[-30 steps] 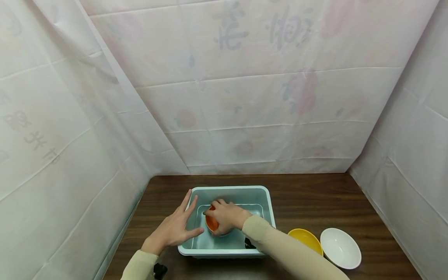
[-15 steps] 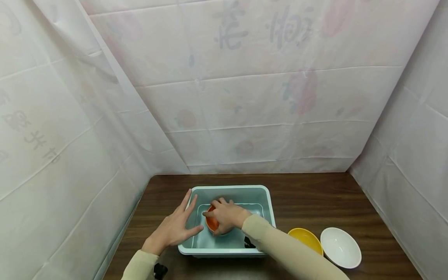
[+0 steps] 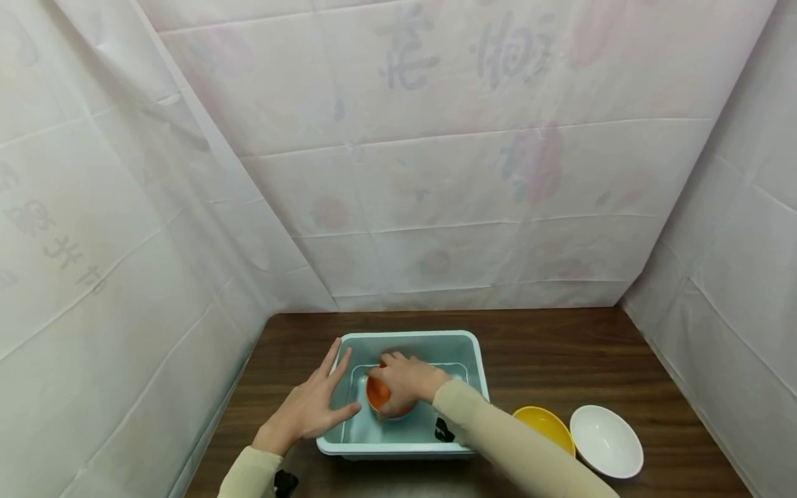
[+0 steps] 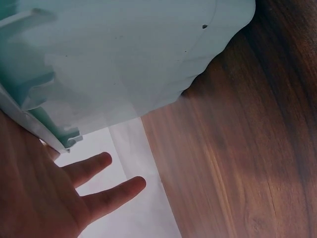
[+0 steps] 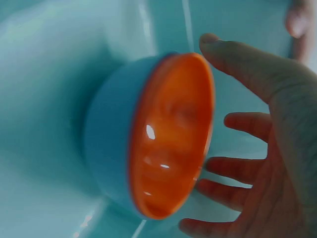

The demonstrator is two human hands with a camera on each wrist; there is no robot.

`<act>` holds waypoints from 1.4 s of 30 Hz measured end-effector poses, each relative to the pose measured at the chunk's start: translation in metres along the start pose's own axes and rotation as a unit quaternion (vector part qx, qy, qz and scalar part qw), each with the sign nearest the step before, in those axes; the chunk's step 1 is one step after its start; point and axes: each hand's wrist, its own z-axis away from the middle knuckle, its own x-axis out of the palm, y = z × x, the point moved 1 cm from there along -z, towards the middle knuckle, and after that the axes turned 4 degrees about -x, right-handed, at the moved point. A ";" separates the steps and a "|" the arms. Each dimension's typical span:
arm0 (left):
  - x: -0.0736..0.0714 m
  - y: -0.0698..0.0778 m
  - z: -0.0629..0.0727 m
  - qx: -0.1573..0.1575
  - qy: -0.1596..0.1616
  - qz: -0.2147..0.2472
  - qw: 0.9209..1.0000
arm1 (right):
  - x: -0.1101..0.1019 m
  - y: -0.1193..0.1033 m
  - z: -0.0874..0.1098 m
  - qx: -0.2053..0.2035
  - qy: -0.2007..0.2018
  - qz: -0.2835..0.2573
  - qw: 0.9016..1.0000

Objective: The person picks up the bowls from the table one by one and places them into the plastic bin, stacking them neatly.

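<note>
A bowl (image 3: 376, 394), orange inside and blue outside, sits in a pale blue-green plastic basin (image 3: 411, 447). My right hand (image 3: 407, 384) is over the bowl, partly covering it in the head view. In the right wrist view the fingers are spread, with the thumb tip by the bowl's orange rim (image 5: 210, 99); whether it touches is hard to tell. My left hand (image 3: 311, 404) is at the basin's left side, fingers straight and spread. Up close, the left wrist view shows that hand beside the basin's outer wall (image 4: 124, 64).
To the right of the basin, a yellow bowl (image 3: 543, 425) and a white bowl (image 3: 606, 443) stand side by side on the dark wooden table (image 3: 548, 353). The right forearm partly covers the yellow one. White sheets (image 3: 467, 187) hang behind and at both sides.
My right hand's fingers have shifted slightly on or over the orange-lined bowl, uncovering a bit more of its inside. The left hand stays at the basin's side.
</note>
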 end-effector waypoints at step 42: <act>0.000 0.002 -0.001 -0.004 0.000 0.010 1.000 | -0.068 0.049 0.126 0.033 0.180 -0.192 0.964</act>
